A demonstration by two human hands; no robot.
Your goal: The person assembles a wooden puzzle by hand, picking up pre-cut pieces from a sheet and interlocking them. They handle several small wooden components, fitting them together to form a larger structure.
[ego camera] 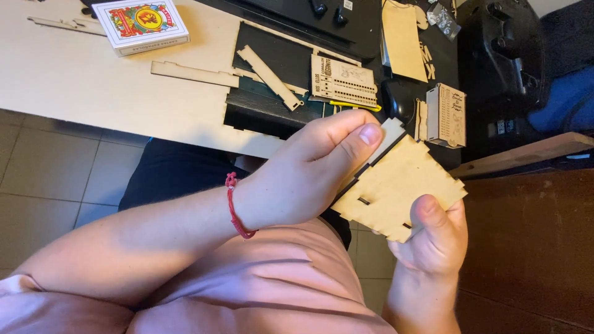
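- Plywood, pale and laser-cut, is forming the small notched panel assembly (399, 185) that both hands are holding over the person's lap, below the counter (74, 86) edge.
- Left hand (309, 176), wearing a red cord bracelet (234, 207) at the wrist, is pinching the upper edge of the assembly, thumb lying flat along the top; its other fingers are hiding behind the wood, so how they are pressing cannot be told.
- Right hand (433, 238) is gripping the lower corner of the assembly, thumb on the near face, remaining fingers wrapping behind it and out of sight.
- Whether the assembly is one panel or two joined at an angle is hard to make out; a narrow piece is jutting out just above the left thumb.
- Beyond the fingers, a small finished wooden box (445, 115) with rows of holes is standing on the dark surface; what is inside it is not showing.
- Farther up from the left hand, an engraved flat panel (343, 81), loose wooden strips (269, 77) and a dark cut-out sheet (278, 59) are lying on the counter.
- Well away to the upper left, a box of playing cards (141, 23) is sitting closed, contents unseen, its far end cut off by the frame.
- Another pale sheet (402, 40) is also running off the top edge.
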